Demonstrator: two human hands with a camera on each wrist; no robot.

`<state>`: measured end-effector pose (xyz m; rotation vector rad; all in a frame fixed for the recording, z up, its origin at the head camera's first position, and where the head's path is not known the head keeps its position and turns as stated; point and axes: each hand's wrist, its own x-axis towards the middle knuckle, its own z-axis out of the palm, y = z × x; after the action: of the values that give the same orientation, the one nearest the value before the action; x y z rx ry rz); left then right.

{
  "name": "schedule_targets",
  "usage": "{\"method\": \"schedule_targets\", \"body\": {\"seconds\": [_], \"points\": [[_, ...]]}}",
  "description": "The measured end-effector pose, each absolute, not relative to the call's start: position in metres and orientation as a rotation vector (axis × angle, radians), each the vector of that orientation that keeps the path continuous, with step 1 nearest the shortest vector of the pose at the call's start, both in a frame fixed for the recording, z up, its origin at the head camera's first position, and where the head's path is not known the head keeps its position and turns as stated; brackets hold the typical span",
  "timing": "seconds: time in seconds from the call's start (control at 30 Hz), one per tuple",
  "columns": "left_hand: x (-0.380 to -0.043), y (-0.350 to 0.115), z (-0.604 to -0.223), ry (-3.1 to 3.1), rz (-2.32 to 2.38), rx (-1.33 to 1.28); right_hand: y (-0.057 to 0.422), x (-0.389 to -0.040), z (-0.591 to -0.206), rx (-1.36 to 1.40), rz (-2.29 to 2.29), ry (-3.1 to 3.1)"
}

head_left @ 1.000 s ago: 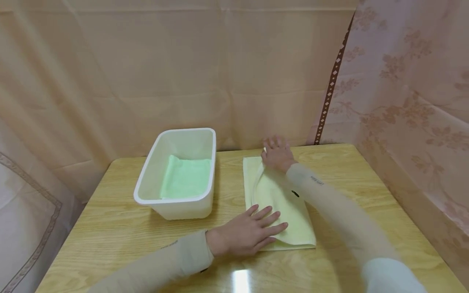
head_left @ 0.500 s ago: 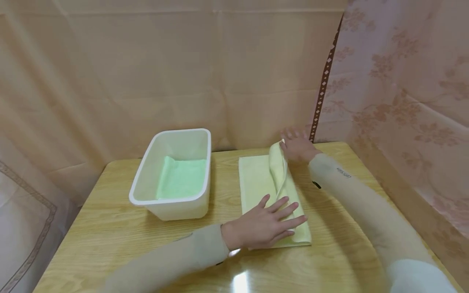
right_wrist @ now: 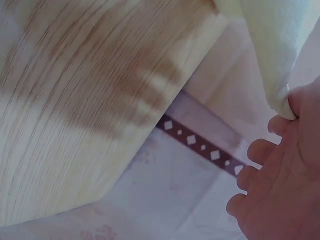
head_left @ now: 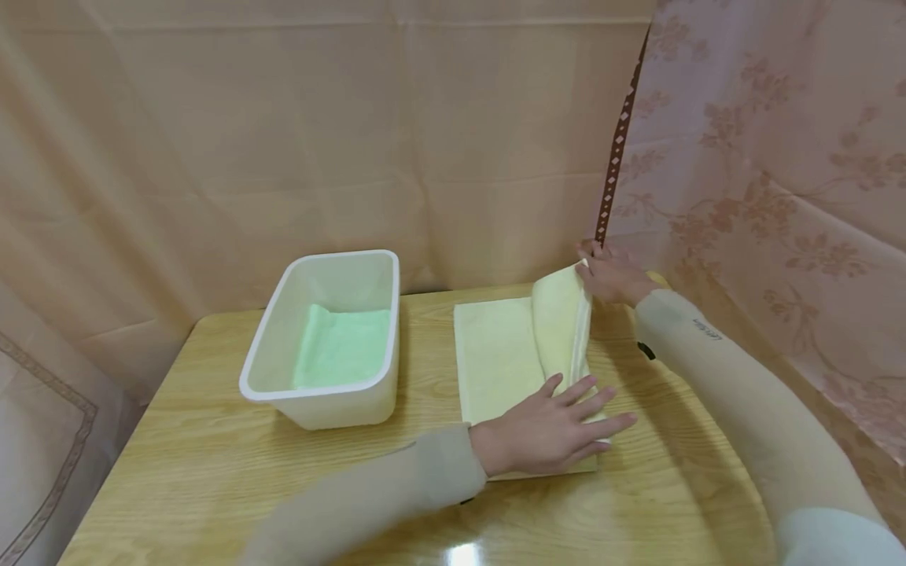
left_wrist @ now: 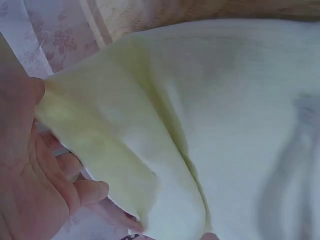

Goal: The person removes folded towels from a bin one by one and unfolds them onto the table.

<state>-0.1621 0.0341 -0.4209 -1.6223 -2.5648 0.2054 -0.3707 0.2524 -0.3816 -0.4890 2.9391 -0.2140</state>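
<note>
A pale yellow towel (head_left: 495, 354) lies on the table with its right-hand layer lifted into a raised flap. At the flap's far corner my right hand (head_left: 616, 275) pinches the cloth between thumb and index finger, the other fingers loosely bent, as the right wrist view shows. My left hand (head_left: 552, 432) is over the near end, fingers spread in the head view. In the left wrist view its thumb and a finger pinch the flap's corner (left_wrist: 47, 102). A fold runs lengthwise where the flap rises. The towel's near end is partly hidden under my left hand.
A white plastic bin (head_left: 385, 393) stands to the left on the wooden table (head_left: 177, 472), with a folded mint-green towel (head_left: 347, 346) inside. Beige curtain (head_left: 283, 141) hangs behind the table's back edge; floral fabric (head_left: 793, 196) hangs at the right.
Both hands have moved right, carrying the towel's upper layer from the left side over to the right. More of the lower layer now shows. The head view has shifted slightly; the bin stays put.
</note>
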Motion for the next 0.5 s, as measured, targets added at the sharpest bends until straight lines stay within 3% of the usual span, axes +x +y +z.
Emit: {"method": "schedule_targets", "body": {"seconds": [0.5], "points": [[-0.169,0.088,-0.429,-2.567,0.264,-1.656,0.304,-0.372,-0.377,-0.498,-0.126,2.987]]}}
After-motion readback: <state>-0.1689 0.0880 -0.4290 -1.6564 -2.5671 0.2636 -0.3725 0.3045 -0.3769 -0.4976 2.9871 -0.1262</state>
